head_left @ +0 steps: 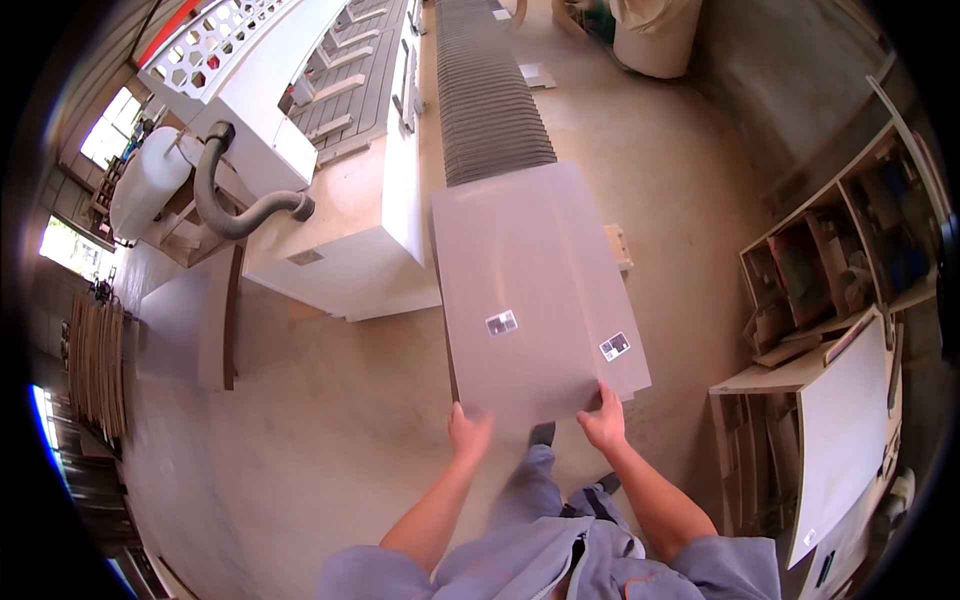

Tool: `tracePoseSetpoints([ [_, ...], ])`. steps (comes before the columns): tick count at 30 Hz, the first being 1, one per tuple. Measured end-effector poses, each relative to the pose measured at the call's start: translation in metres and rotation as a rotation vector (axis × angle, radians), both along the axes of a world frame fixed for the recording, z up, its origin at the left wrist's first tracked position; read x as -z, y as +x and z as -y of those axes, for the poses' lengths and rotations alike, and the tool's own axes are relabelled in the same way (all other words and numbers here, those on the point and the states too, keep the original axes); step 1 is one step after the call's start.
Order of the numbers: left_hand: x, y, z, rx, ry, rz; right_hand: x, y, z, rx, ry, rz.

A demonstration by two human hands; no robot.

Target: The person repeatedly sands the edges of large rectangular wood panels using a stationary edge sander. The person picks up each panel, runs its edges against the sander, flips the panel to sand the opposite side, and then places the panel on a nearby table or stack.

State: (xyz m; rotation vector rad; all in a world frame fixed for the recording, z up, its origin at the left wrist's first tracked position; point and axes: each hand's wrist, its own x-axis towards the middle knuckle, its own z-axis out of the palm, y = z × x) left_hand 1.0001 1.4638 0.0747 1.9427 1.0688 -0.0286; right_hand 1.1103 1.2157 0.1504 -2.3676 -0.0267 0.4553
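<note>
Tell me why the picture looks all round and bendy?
In the head view, a fisheye lens curves straight edges like the roller conveyor and leaves black corners; windows glare white at left; the left hand, right hand and panel look sharp.

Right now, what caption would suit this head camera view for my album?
Both hands, left hand and right hand, grip the near edge of a grey panel on a roller conveyor.

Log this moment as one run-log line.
left hand: grips near edge of top panel | right hand: grips same edge | panel: flat on roller conveyor, two labels up | beside: white machine
</note>
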Motion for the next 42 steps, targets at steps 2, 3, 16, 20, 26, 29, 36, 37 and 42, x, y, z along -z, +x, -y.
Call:
tracePoseSetpoints([
  [2, 0.017, -0.013, -0.004, -0.026, -0.074, 0.019, 0.009, -0.01, 0.009, -0.008, 0.014, 0.003],
  [3, 0.021, -0.024, -0.004, -0.02, -0.114, 0.0, 0.019, -0.022, 0.019, 0.097, 0.126, -0.025],
  [16, -0.018, -0.061, 0.089, -0.039, -0.917, -0.217, 0.068, -0.131, 0.025, 1.034, 1.05, -0.66],
  [20, -0.002, -0.082, 0.119, 0.134, -1.183, -0.303, 0.072, -0.166, 0.058, 1.262, 0.959, -0.47],
  [26, -0.02, -0.015, 0.059, -0.126, -1.399, 0.297, 0.059, -0.246, 0.149, 1.506, 0.691, 0.047],
  [29, -0.038, -0.025, 0.082, -0.206, -1.126, 0.101, 0.037, -0.304, 0.21, 1.52, 0.467, 0.196],
  [36, -0.129, -0.133, 0.174, 0.305, -1.379, 0.195, -0.115, -0.518, 0.342, 1.589, 0.411, 0.547],
  [37, -0.145, -0.147, 0.182, 0.442, -1.386, 0.176, -0.143, -0.558, 0.359, 1.604, 0.459, 0.595],
  [42, -0.156, -0.142, 0.178, 0.975, -1.445, 0.234, -0.238, -0.676, 0.351, 1.638, 0.494, 0.856],
])
